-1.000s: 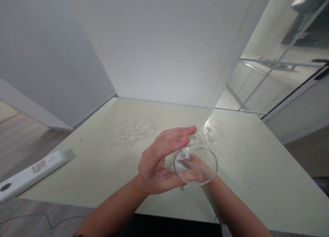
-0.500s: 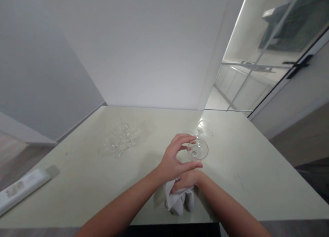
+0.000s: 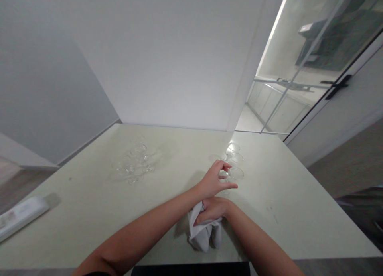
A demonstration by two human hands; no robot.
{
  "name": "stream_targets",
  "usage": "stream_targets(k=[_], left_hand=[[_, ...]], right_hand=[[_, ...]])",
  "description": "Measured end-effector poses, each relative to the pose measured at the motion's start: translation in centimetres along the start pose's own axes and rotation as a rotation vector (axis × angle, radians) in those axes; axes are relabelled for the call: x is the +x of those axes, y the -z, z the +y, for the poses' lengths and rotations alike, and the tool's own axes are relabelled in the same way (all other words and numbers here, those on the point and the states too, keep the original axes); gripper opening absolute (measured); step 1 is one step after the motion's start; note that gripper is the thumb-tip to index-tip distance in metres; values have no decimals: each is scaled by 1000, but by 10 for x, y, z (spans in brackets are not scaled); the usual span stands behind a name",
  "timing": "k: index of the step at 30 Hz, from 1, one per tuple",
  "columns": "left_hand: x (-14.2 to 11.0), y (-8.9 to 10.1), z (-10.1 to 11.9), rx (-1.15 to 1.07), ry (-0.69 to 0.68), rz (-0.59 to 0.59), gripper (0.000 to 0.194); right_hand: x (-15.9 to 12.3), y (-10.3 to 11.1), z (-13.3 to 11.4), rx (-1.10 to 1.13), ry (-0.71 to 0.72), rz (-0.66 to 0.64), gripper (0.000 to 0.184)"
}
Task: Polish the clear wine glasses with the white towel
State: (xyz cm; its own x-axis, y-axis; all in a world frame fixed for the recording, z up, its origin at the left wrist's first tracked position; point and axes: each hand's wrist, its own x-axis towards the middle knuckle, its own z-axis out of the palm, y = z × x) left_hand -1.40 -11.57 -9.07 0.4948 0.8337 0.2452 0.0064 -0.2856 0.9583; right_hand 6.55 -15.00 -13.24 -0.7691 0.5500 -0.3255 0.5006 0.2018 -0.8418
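My left hand (image 3: 216, 181) reaches forward over the pale table (image 3: 89, 212), its thumb and fingers curled round the stem of a clear stemmed glass (image 3: 235, 174) that stands on the table. Two more clear glasses (image 3: 233, 152) stand just behind it near the wall corner. My right hand (image 3: 213, 210) lies closer to me, closed on a crumpled white cloth (image 3: 203, 230) that hangs down onto the table.
Several clear glasses (image 3: 134, 166) are grouped on the left middle of the table. A white flat box (image 3: 19, 216) lies at the table's left edge. White walls close the back; a glass door (image 3: 314, 68) is to the right.
The glass that I held up close with the cloth inside it has gone forward and down to the table beside the other two. My right hand has drawn the cloth out.
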Motion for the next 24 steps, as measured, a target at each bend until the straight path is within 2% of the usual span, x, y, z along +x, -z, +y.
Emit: stream_targets(k=[5, 8, 13, 16, 18, 20, 22, 24], left_hand=[[2, 0, -3, 177, -37, 30, 64], [5, -2, -5, 225, -38, 22, 57], [6, -3, 0, 262, -42, 25, 49], [-3, 7, 4, 207, -39, 82, 50], [-11, 22, 0, 145, -29, 174, 44], [-19, 44, -10, 77, 0, 322, 35], [-23, 70, -25, -30, 59, 526, 32], [-24, 94, -40, -143, 116, 769, 37]], right_hand=[[-1, 0, 1, 48, -12, 29, 49], [-2, 0, 1, 55, -16, 57, 51], [-2, 0, 1, 64, -35, 74, 42], [1, -2, 4, 171, 65, 64, 40], [3, -3, 8, 309, 129, 18, 37], [5, -5, 13, 418, 101, 0, 37], [4, -5, 17, 509, 35, 108, 42], [4, -5, 20, 620, 5, 305, 48]])
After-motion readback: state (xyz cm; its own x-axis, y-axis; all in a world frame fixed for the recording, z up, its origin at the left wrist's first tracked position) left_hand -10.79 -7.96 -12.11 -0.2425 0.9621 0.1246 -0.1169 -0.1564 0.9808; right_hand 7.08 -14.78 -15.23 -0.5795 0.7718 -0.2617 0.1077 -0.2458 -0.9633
